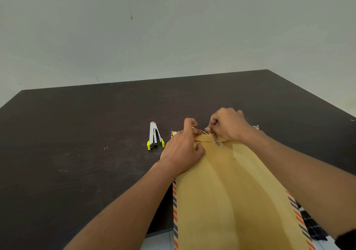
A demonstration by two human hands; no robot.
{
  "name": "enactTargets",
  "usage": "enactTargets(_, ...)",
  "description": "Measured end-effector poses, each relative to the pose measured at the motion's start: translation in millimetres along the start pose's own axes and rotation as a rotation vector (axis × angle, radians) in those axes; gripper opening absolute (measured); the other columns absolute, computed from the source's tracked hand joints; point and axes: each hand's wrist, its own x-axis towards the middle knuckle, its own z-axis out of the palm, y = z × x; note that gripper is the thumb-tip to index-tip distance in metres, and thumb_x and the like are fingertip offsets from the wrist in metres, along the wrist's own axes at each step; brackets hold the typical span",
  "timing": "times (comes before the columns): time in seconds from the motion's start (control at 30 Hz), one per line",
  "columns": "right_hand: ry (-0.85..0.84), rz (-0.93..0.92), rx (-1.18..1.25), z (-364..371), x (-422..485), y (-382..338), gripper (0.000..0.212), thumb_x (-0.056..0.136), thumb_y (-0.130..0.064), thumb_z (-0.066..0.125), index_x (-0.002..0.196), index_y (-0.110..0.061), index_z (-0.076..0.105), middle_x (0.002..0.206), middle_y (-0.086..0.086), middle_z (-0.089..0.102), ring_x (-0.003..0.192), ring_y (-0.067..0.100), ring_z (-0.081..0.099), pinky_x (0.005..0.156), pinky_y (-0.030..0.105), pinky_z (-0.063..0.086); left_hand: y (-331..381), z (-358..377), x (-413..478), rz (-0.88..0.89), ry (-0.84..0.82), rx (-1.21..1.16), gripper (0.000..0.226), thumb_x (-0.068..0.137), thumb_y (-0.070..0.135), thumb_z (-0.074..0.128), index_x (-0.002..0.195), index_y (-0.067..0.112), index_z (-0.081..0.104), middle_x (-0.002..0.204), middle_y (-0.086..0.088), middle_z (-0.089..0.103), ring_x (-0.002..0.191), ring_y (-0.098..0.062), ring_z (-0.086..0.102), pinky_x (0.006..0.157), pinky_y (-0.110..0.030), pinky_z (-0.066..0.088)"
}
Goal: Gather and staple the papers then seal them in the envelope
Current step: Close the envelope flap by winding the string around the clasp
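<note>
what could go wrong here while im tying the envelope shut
1. The envelope overhangs the table's near edge; if the left hand eases off, it may slide off.
2. The right hand seems to pinch the thin string above the button; a hard pull could snap it.
3. A loose staple lies left of the stapler, easy to press on.

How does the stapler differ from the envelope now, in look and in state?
The stapler is small, silver and yellow; the envelope is large, brown, with a striped border. The stapler lies untouched; the envelope has the left hand resting on it and the right hand pinching at its string clasp. Both lie on the dark table.
</note>
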Motion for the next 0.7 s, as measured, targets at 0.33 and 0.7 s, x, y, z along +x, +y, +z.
enactTargets(0.33, -0.01, -0.187, 0.06, 10, -23, -3, 0.015, 0.089, -0.044, 0.067, 0.091, -0.033, 0.077, 0.088, -0.011, 0.062, 0.102, 0.017, 0.052, 0.087, 0.04, 0.035, -2, 2, 2, -0.021, -0.001, -0.051, 0.05, 0.082, 0.021, 0.061, 0.119, 0.025, 0.027, 0.128, 0.012, 0.064, 0.108, -0.024, 0.061, 0.085, -0.038, 0.048)
enactTargets(0.7, -0.171, 0.1, -0.025, -34, -41, 62, 0.015, 0.089, -0.044, 0.067, 0.098, -0.035, 0.058, 0.11, -0.014, 0.061, 0.118, 0.018, 0.056, 0.096, 0.044, 0.031, -7, 9, 6, 0.174, 0.05, 0.255, 0.024, 0.086, 0.022, 0.053, 0.106, 0.019, 0.067, 0.117, 0.006, 0.066, 0.116, -0.018, 0.057, 0.091, -0.029, 0.042)
